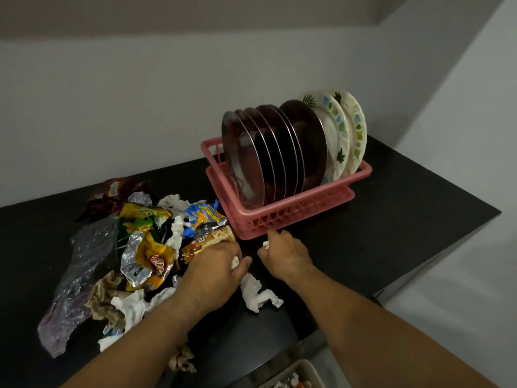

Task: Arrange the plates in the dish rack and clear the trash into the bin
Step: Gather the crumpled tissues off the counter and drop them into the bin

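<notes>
A pink dish rack (293,214) stands on the black counter (391,219). Several steel plates (268,152) stand upright in it, with two white patterned plates (340,130) at its far end. A heap of trash (145,247), made of foil snack wrappers, crumpled tissues and a clear plastic bag, lies to the rack's left. My left hand (215,270) rests on the heap's right edge and holds a bit of white tissue. My right hand (285,253), just in front of the rack, pinches a small white scrap. A crumpled tissue (257,295) lies between my forearms.
The rim of a bin (299,379) with trash inside shows at the bottom edge, below the counter's front. A brown crumpled paper (183,359) lies near the counter's front edge. Walls close in behind and to the right.
</notes>
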Demonstrator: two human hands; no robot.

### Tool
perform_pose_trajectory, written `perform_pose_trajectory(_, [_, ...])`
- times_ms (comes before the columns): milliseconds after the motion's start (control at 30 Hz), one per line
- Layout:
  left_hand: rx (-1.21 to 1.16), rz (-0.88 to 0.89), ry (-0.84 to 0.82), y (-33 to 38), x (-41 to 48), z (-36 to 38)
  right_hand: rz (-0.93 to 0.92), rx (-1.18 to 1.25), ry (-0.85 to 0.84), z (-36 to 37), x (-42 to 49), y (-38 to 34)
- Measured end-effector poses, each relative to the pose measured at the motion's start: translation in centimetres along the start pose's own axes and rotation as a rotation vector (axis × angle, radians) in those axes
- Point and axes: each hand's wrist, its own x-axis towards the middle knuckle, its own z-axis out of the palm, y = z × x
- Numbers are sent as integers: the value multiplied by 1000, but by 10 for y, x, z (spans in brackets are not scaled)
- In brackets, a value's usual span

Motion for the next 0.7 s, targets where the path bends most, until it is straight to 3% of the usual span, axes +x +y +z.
perform_pose_trajectory(333, [-181, 142, 40, 35, 10, -4, 107, 235, 164, -60, -75, 40])
perform_pose_trajectory(533, [-200, 83, -289, 75, -15, 2, 194, 354, 134, -63, -137, 75])
perform_pose_trajectory(700, [-144, 147, -307, 106, -62, 40, 165, 299, 134, -26, -179, 109])
